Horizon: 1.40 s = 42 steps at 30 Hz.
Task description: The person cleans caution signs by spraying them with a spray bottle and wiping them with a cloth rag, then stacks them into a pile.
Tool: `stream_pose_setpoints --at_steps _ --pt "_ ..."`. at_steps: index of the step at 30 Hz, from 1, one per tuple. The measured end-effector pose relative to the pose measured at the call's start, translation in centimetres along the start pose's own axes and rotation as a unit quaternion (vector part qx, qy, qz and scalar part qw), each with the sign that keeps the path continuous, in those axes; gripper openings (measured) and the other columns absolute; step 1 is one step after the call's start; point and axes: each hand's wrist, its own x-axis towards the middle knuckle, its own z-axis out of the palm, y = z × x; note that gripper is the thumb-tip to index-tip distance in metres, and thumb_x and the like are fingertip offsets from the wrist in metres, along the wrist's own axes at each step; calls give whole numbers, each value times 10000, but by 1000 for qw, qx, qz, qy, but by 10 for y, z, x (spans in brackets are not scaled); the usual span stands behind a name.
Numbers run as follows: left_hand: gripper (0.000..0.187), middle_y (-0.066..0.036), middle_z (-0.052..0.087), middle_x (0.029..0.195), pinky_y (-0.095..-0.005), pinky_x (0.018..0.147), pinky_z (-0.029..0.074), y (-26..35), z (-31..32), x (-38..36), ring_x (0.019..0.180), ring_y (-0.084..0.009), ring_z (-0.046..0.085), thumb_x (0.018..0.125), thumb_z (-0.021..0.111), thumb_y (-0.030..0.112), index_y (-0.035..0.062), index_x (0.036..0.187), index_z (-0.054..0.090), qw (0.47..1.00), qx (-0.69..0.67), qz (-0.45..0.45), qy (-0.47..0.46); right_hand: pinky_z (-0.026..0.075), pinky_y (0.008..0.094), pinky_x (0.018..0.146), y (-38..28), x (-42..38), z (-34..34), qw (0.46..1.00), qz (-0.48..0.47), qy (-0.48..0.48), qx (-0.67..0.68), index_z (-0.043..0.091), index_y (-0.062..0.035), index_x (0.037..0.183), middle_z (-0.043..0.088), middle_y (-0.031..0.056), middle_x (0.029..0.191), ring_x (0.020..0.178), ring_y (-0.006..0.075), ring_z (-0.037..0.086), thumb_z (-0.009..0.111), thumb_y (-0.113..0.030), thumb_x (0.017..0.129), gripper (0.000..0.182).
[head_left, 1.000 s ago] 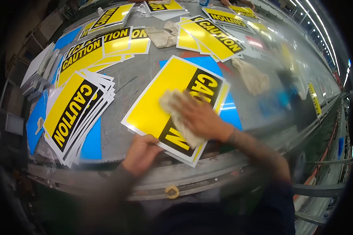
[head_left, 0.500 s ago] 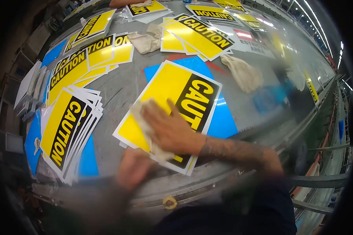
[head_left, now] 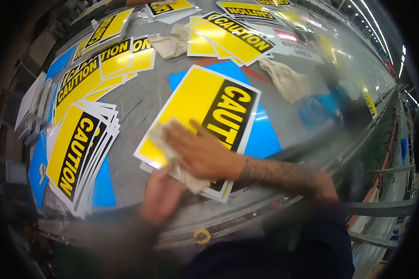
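Observation:
A yellow and black caution sign (head_left: pixel 186 100) lies at an angle in front of me, with another sheet's white edge showing under it. My right hand (head_left: pixel 202 153) presses a cream cloth (head_left: pixel 194 182) onto its face, fingers stretched over the fabric. At the sign's near left edge is my left hand (head_left: pixel 162 195), blurred, its thumb and fingers at the border. Blue sheets (head_left: pixel 264 139) stick out beneath the sign. To the left, a fanned stack of caution signs (head_left: pixel 67 153) rests on more blue sheet.
More caution signs (head_left: pixel 230 35) and crumpled cloths (head_left: pixel 286 81) lie farther back on the grey table (head_left: pixel 135 109). A blurred clear-blue bottle (head_left: pixel 314 111) stands at right. White-edged stacked boards (head_left: pixel 32 109) sit at far left. A yellow tape piece (head_left: pixel 201 235) is on the table's front rail.
My right hand and the cloth have slid slightly left across the sign. My left hand stays by the near edge, its fingers a little more extended. The view has shifted slightly.

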Motion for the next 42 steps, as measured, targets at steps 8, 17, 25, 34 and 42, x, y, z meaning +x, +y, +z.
stream_pose_setpoints --at_steps 8,17,25,34,42 --pt "473 -194 545 1549 -595 1120 562 0 12 -8 1400 -387 596 1086 538 24 3 1545 427 997 56 35 37 268 677 1251 172 -36 -28 958 168 36 -227 483 -18 1584 444 199 1674 1598 417 329 556 -396 1077 637" --pt "496 -197 564 1531 -581 1103 576 -3 7 -8 1393 -376 603 1080 560 32 -3 1553 413 996 78 43 20 236 659 1266 42 -51 -33 994 82 -42 -62 416 -51 1645 426 153 1702 1590 351 372 560 -413 1081 685" --pt "532 -159 623 1469 -542 1029 626 53 17 -62 1343 -317 646 1040 670 57 15 1531 471 985 113 128 33 234 592 1294 171 -78 -54 972 204 55 -101 472 -19 1610 425 191 1701 1613 390 322 506 -223 1113 539" --pt "400 -149 680 1416 -377 1027 583 243 -160 -171 1233 -265 708 1145 535 173 17 1513 516 796 296 443 288 394 533 1209 174 -80 -44 956 238 161 53 640 11 1311 599 229 1485 1411 440 522 544 -134 1086 284" --pt "682 -253 566 1555 -461 1182 433 289 -331 -166 1399 -398 564 1069 680 344 -64 1578 479 331 630 337 616 538 497 912 191 -75 -67 904 258 310 145 669 14 1260 719 270 1152 1091 489 673 542 -209 1126 290"
